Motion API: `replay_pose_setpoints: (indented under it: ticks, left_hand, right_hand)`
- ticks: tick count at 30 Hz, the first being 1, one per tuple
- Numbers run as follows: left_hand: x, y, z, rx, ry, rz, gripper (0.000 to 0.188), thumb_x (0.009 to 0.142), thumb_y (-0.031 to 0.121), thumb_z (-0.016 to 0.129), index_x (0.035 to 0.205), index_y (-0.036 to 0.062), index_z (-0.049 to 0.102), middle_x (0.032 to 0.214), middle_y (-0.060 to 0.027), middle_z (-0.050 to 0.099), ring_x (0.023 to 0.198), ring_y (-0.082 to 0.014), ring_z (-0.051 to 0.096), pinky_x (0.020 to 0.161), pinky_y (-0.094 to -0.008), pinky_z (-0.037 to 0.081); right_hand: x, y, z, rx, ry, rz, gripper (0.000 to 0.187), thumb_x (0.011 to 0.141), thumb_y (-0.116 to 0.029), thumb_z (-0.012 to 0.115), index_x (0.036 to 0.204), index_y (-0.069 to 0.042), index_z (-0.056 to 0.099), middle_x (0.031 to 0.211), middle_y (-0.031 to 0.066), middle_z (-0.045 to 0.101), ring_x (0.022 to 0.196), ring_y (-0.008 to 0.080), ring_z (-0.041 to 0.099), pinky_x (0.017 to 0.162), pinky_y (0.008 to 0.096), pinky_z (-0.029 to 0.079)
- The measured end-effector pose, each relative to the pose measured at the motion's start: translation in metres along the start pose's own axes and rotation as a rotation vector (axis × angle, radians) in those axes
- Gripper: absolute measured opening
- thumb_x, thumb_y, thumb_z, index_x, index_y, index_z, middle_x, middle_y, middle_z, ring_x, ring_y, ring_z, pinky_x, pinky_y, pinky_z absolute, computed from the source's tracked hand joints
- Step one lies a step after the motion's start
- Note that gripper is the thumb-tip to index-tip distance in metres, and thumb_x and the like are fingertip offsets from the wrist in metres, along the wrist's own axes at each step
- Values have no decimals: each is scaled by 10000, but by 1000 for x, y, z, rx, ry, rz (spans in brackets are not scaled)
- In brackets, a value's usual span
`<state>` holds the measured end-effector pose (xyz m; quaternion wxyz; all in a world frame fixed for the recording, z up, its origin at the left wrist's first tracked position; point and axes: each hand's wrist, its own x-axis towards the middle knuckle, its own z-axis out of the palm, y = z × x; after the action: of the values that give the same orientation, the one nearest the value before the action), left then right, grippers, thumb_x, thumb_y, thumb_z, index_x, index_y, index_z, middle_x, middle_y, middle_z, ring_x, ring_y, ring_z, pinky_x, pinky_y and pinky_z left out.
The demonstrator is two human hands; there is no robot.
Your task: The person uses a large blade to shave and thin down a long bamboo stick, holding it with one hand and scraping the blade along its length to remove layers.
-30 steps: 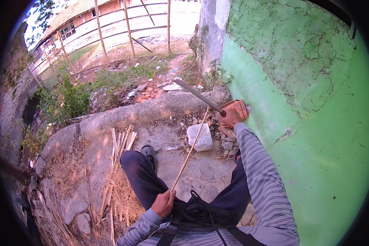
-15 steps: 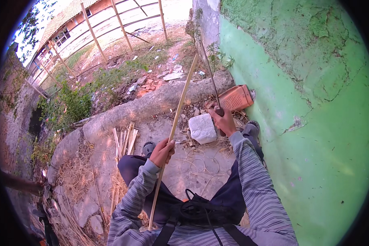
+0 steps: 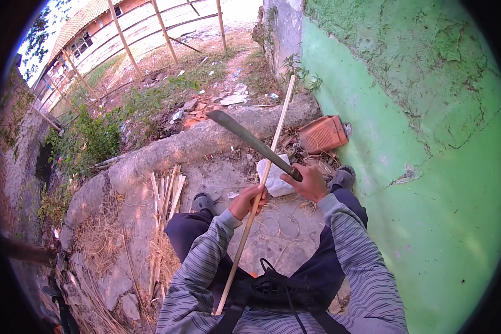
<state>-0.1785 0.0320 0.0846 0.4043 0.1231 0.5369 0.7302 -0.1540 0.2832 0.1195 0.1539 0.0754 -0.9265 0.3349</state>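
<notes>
1. Bamboo stick (image 3: pixel 261 178) stands slanted between the knees, left hand (image 3: pixel 248 201) closed around its middle.
2. Right hand (image 3: pixel 309 182) grips a machete (image 3: pixel 250 142) by the handle, blade raised across the stick.
3. Risk, as I judge it: a glancing blade could slide down toward the left fingers.

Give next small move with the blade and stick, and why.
Probably draw the machete blade down along the bamboo stick, away from the body: the right hand holds it raised across the stick, which the left hand grips mid-length.
</notes>
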Motion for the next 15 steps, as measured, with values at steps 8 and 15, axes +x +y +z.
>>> replay_pose_setpoints:
  ticks: [8, 15]
  left_hand:
    - [12, -37, -20, 421, 337, 245, 359, 1014, 324, 444, 819, 33, 524, 617, -58, 470, 516, -196, 481, 511, -347, 384]
    - [7, -35, -2, 818, 512, 267, 311, 1003, 275, 591, 929, -27, 564, 689, -129, 576, 593, -238, 564, 575, -404, 430]
  right_hand:
    - [1, -13, 18, -168, -224, -3, 562, 876, -666, 629, 820, -108, 670, 612, 120, 643, 603, 343, 684, 579, 479, 532]
    - [-7, -1, 33, -235, -295, -79, 473, 843, -571, 700, 918, -106, 652, 704, 134, 679, 659, 350, 700, 617, 487, 546]
